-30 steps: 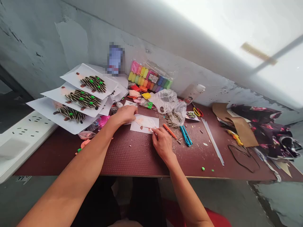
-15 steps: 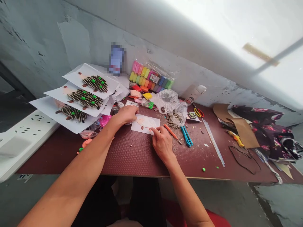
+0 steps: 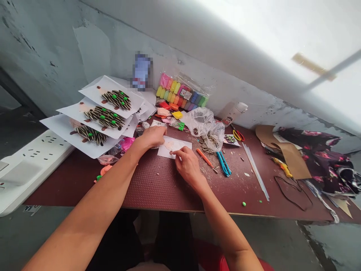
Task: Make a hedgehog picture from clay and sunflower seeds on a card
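A small white card (image 3: 180,143) lies on the dark red table, with a pale peach patch on its left part. My left hand (image 3: 155,136) rests at the card's left edge, fingers bent together; what they hold, if anything, is hidden. Over the card's lower edge is my right hand (image 3: 187,164), thumb and forefinger pinched together near the peach patch; anything between them is too small to name. An orange tool (image 3: 205,157) and a blue cutter (image 3: 223,164) lie right of my right hand, near a heap of striped seeds (image 3: 209,146).
White sheets with seed hedgehogs (image 3: 105,117) are stacked at left, beside a white power strip (image 3: 36,165). Coloured clay packs (image 3: 183,92) lean on the wall. Scissors (image 3: 237,134), clear sticks (image 3: 256,171) and a glue gun (image 3: 282,167) lie at right.
My right hand has moved left along the card, to the peach patch. The brown spots seen on the card before are now mostly covered by its fingers. My left hand stays at the card's edge.
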### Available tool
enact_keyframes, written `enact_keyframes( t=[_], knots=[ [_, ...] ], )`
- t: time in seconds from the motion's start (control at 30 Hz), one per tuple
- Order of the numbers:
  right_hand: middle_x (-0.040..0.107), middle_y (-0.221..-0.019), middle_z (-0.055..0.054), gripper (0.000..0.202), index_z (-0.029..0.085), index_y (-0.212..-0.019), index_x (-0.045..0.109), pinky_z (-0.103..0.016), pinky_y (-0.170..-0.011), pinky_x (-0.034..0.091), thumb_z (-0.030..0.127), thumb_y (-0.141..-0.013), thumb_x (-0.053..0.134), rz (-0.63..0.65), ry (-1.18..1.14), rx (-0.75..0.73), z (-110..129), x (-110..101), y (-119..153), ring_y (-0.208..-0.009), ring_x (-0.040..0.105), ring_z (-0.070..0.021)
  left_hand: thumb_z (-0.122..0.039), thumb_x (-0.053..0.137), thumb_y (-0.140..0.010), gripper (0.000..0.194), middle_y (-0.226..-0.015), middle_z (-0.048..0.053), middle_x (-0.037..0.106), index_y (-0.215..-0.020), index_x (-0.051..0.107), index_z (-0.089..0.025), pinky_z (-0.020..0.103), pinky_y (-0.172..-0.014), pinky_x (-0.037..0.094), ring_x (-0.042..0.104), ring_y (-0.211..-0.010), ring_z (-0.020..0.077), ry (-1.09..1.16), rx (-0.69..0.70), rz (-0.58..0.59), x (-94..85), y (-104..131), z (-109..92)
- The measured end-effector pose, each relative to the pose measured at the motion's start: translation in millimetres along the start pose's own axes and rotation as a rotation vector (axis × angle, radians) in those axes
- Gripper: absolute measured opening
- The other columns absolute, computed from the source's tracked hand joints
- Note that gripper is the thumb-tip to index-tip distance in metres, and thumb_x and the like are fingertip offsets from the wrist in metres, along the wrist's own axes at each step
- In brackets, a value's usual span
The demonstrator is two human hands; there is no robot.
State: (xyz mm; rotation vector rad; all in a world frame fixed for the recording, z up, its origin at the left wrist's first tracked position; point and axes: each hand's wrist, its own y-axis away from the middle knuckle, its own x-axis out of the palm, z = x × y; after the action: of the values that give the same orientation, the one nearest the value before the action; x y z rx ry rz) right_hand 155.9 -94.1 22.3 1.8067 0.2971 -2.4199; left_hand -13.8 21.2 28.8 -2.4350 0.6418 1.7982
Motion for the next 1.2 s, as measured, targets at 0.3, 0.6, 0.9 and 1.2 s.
enact_keyframes(
  t=[0.3, 0.6, 0.9, 1.2],
  knots=[
    [0.067, -0.103, -0.007, 0.031, 0.022, -0.113, 0.077, -0.028, -0.084, 0.045, 0.014, -0.097, 0.052, 0.026, -0.03, 0.0, 2.9, 2.4, -4.0, -0.096, 0.062, -0.0186, -0.018, 0.057, -0.08, 0.041, -0.124, 0.016, 0.072, -0.12, 0.066, -0.02, 0.038, -0.089, 0.053, 0.067, -0.114, 0.0338, 0.001, 0.009, 0.005, -0.5, 1.2, -1.0],
    [0.064, -0.104, -0.008, 0.031, 0.02, -0.109, 0.074, -0.029, -0.082, 0.044, 0.01, -0.09, 0.052, 0.079, -0.013, 0.037, 6.7, 4.6, -10.4, -0.097, 0.059, -0.0201, -0.018, 0.058, -0.079, 0.042, -0.125, 0.016, 0.072, -0.12, 0.067, -0.02, 0.038, -0.089, 0.054, 0.067, -0.114, 0.0337, -0.003, 0.013, 0.017, -1.5, 1.5, -1.6],
    [0.058, -0.097, -0.007, 0.031, 0.018, -0.092, 0.074, -0.031, -0.087, 0.043, 0.002, -0.078, 0.051, -0.104, -0.196, -0.028, -3.5, 12.0, -8.2, -0.094, 0.055, -0.0197, -0.017, 0.057, -0.081, 0.04, -0.124, 0.015, 0.072, -0.12, 0.068, -0.019, 0.036, -0.09, 0.054, 0.067, -0.114, 0.0325, -0.01, 0.009, 0.02, 0.1, -1.3, -1.0],
    [0.059, -0.097, -0.006, 0.025, 0.02, -0.098, 0.078, -0.032, -0.086, 0.044, 0.009, -0.087, 0.058, -0.145, -0.23, -0.041, -9.0, 17.3, -4.4, -0.092, 0.055, -0.0192, -0.017, 0.056, -0.083, 0.04, -0.125, 0.017, 0.071, -0.121, 0.067, -0.019, 0.038, -0.09, 0.054, 0.067, -0.114, 0.0338, -0.004, 0.012, 0.031, -0.9, -0.3, -1.4]
  ],
)
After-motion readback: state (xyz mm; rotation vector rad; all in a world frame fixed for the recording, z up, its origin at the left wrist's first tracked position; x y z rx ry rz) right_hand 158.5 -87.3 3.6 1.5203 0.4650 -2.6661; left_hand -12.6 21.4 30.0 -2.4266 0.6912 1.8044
